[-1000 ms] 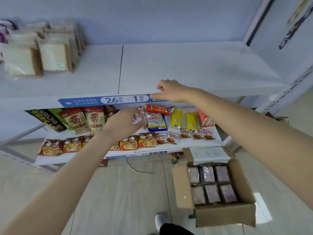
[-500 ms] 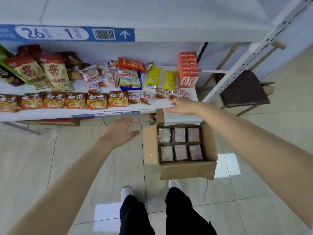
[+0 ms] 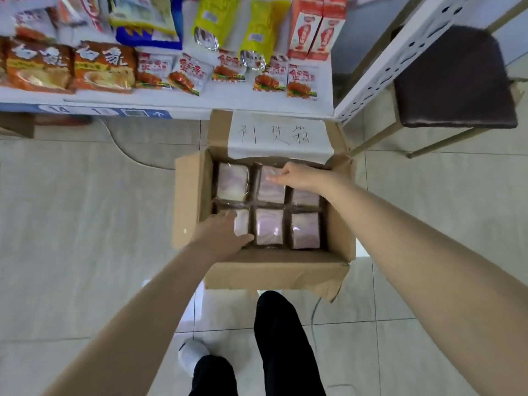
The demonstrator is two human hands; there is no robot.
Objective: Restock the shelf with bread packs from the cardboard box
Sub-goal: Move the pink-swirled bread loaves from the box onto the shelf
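Pale floor tiles [image 3: 85,224] fill most of my head cam feed, with the cardboard box [image 3: 188,201] sitting open on them, its far side right under the front edge of the shelf [image 3: 257,105]. Six bread packs [image 3: 270,230] sit inside the box in two rows of three, all clear wrap. Left hand [image 3: 221,238] lies flat on the pack in the near-left corner, fingers [image 3: 228,217] pretty straight and thumb splayed wide toward the middle pack. Right hand [image 3: 300,175] is over the far row, fingertips [image 3: 273,175] bunched close together and touching the wrap of the far-middle pack; honestly can't tell if that's a pinch. A sheet of paper [image 3: 280,138] with handwriting covers the box's far flap. Snack packets [image 3: 188,72] line the shelf's front edge, and a dark-seated chair [image 3: 454,78] stands off to the right.
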